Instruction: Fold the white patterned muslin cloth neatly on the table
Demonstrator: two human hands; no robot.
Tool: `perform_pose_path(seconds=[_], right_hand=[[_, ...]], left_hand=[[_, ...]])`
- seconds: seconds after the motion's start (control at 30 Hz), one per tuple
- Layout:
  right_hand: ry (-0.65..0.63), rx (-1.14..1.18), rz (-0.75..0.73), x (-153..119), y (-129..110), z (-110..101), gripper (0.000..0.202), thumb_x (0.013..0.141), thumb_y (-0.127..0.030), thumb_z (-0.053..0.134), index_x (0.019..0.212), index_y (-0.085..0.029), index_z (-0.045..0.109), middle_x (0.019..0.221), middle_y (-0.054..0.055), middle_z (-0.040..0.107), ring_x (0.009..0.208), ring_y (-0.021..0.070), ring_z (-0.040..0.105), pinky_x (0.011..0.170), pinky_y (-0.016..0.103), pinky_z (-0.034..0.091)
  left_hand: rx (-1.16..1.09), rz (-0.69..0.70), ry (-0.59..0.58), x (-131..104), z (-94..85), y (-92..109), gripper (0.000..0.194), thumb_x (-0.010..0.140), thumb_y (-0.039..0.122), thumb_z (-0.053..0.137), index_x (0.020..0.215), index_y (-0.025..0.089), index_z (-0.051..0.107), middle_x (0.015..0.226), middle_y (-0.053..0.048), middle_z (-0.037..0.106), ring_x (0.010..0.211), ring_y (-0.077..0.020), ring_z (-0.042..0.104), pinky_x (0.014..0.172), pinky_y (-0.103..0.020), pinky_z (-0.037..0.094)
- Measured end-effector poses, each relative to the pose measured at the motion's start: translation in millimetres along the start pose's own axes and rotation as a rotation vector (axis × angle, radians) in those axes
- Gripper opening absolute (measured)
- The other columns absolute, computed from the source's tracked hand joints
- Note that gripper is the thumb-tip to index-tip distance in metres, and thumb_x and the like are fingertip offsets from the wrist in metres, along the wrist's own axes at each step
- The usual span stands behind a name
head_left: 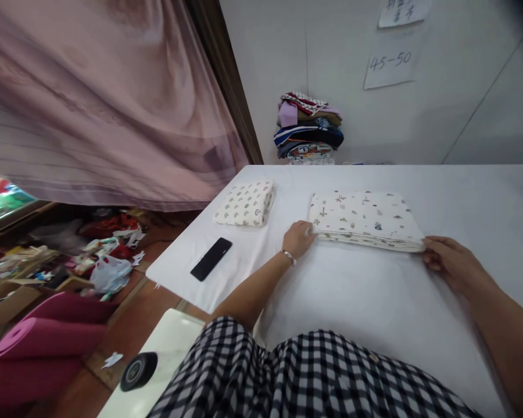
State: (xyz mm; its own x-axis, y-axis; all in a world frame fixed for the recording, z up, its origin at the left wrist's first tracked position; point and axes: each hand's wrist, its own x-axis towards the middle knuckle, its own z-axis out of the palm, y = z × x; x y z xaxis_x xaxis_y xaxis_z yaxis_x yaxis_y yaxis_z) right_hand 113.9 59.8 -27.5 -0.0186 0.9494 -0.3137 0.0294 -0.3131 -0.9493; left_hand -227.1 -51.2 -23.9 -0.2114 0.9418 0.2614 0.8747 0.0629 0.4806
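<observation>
Folded white cloth with small scattered prints lies flat on the white-covered surface, right of centre, its layered folded edge facing the near side. Left hand is at the near left corner of this cloth, touching it; fingers bent inward, but whether they pinch the edge or merely press against it cannot be told, the back of the hand covering part of the contact. Right hand is at the near right corner; thumb and fingers pinch the cloth there, the remaining fingers curled under. A bracelet circles the left wrist. Left of the cloth, well apart from it, sits a smaller folded bundle with a repeated motif; on its near side lies a black phone, set at a slant. Beyond the far edge, a stack of folded fabrics rises against the pale wall; farther right, a paper reads "45-50". Far left: pink curtain. Near left: pink rolls, slightly blurred.
</observation>
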Motion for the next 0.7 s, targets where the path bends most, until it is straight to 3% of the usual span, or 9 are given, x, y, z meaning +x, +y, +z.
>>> perform_pose_path(seconds=[0.13, 0.3, 0.5, 0.6, 0.7], right_hand=[[-0.015, -0.061, 0.000, 2, -3, -3, 0.014, 0.069, -0.024, 0.069, 0.078, -0.023, 0.058, 0.064, 0.006, 0.058, 0.045, 0.0114, 0.047, 0.032, 0.021, 0.029], [0.000, -0.155, 0.027, 6, -12, -4, 0.015, 0.069, -0.023, 0.070, 0.080, -0.023, 0.061, 0.065, 0.005, 0.059, 0.047, 0.0116, 0.049, 0.037, 0.021, 0.037], [0.020, -0.245, -0.006, -4, -28, 9, 0.015, 0.074, -0.020, 0.065, 0.087, -0.018, 0.058, 0.053, 0.000, 0.054, 0.043, 0.0082, 0.043, 0.038, 0.018, 0.032], [-0.042, -0.188, -0.070, -4, -30, 14, 0.022, 0.074, -0.020, 0.064, 0.094, -0.019, 0.056, 0.050, -0.002, 0.052, 0.044, 0.0087, 0.044, 0.038, 0.018, 0.031], [-0.045, -0.210, -0.024, 2, -23, 13, 0.023, 0.071, -0.019, 0.065, 0.091, -0.019, 0.054, 0.050, -0.003, 0.052, 0.040, 0.0084, 0.041, 0.035, 0.018, 0.027]], left_hand=[[-0.247, -0.312, -0.035, -2, -3.8, -9, 0.029, 0.083, 0.041, 0.058, 0.101, 0.020, 0.065, 0.091, -0.002, 0.068, 0.074, -0.0119, 0.060, 0.072, -0.023, 0.046], [-0.225, -0.445, -0.155, 13, -1.7, 2, 0.047, 0.079, 0.061, 0.051, 0.075, 0.016, 0.067, 0.069, -0.003, 0.065, 0.067, -0.0156, 0.059, 0.060, -0.024, 0.041], [-0.234, -0.491, -0.169, 35, 1.2, 2, 0.023, 0.072, 0.039, 0.064, 0.068, 0.017, 0.062, 0.069, -0.001, 0.064, 0.070, -0.0148, 0.058, 0.060, -0.022, 0.040], [-0.239, -0.514, -0.170, 41, -0.1, -5, 0.024, 0.079, 0.040, 0.056, 0.068, 0.019, 0.060, 0.064, 0.000, 0.060, 0.067, -0.0140, 0.057, 0.058, -0.022, 0.040], [-0.217, -0.515, -0.214, 40, -1.2, -10, 0.023, 0.076, 0.035, 0.059, 0.059, 0.019, 0.054, 0.058, 0.000, 0.056, 0.062, -0.0137, 0.055, 0.055, -0.022, 0.037]])
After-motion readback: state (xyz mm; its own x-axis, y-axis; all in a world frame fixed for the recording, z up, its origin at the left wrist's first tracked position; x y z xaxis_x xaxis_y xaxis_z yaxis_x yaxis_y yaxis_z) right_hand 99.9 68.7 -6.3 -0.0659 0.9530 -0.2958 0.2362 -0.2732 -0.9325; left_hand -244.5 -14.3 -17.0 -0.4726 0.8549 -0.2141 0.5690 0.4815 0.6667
